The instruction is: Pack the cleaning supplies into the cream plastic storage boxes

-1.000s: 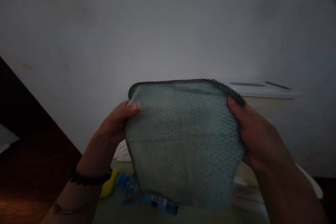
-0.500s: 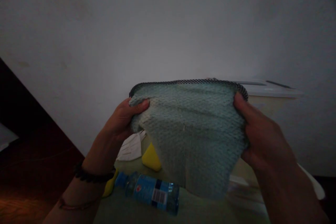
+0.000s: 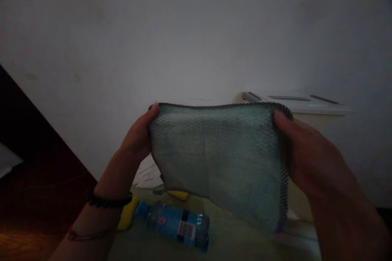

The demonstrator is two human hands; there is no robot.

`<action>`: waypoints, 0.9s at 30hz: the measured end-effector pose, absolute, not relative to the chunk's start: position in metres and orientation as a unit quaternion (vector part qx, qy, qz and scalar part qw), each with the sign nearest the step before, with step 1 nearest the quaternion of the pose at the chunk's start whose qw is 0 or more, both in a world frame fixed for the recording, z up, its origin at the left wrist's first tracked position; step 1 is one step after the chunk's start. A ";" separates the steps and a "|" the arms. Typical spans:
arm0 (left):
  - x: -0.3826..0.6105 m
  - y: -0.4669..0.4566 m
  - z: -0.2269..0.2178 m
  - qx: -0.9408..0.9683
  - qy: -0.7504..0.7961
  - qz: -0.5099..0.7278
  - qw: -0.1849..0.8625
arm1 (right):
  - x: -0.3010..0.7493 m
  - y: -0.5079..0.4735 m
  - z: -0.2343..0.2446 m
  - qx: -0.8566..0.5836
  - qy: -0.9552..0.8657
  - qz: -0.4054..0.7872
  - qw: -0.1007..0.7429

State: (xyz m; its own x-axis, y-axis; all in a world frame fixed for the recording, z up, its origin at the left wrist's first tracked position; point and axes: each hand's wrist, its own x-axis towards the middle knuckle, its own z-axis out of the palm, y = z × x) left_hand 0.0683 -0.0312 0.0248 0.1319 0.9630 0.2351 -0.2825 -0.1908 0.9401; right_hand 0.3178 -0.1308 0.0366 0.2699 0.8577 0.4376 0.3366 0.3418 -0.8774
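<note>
Green cloth (image 3: pixel 214 155), long axis crosswise, edging (image 3: pixel 211 107) (dark) uppermost, between hands (image 3: pixel 137 136) (image 3: pixel 312 161)

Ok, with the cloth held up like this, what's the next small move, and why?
I'd probably bring the left hand across to the right hand, folding the cloth: both pinch its upper corners, its top edge is nearly straight, and a faint crease runs down its middle. Lowering it flat might land it on the bottle.

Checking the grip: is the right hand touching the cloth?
Touching: the head view shows the right hand gripping the cloth, its thumb over the front near an upper corner.
</note>
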 end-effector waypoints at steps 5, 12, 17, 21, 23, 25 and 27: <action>0.065 -0.029 0.027 0.503 0.337 0.623 0.495 | 0.319 -0.132 0.041 -0.575 -0.540 0.172 0.590; 0.075 -0.051 0.034 0.570 0.348 0.546 0.506 | 0.307 -0.136 0.044 -0.588 -0.513 0.167 0.603; 0.092 -0.077 0.038 0.607 0.305 0.465 0.567 | 0.282 -0.147 0.039 -0.563 -0.584 0.203 0.549; 0.101 -0.090 0.036 0.691 0.272 0.391 0.544 | 0.264 -0.154 0.034 -0.556 -0.626 0.229 0.496; 0.102 -0.093 0.037 0.713 0.252 0.354 0.551 | 0.260 -0.155 0.033 -0.547 -0.647 0.234 0.476; 0.102 -0.095 0.038 0.722 0.240 0.329 0.560 | 0.260 -0.155 0.031 -0.533 -0.673 0.232 0.457; 0.099 -0.094 0.040 0.733 0.239 0.315 0.554 | 0.260 -0.154 0.031 -0.521 -0.704 0.211 0.434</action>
State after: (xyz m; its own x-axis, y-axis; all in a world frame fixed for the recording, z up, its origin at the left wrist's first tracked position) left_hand 0.0992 -0.0942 0.0402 0.6882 0.6982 0.1973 0.0016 -0.2733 0.9619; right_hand 0.2604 -0.1541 0.0309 -0.0795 0.9171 0.3907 0.5497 0.3673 -0.7503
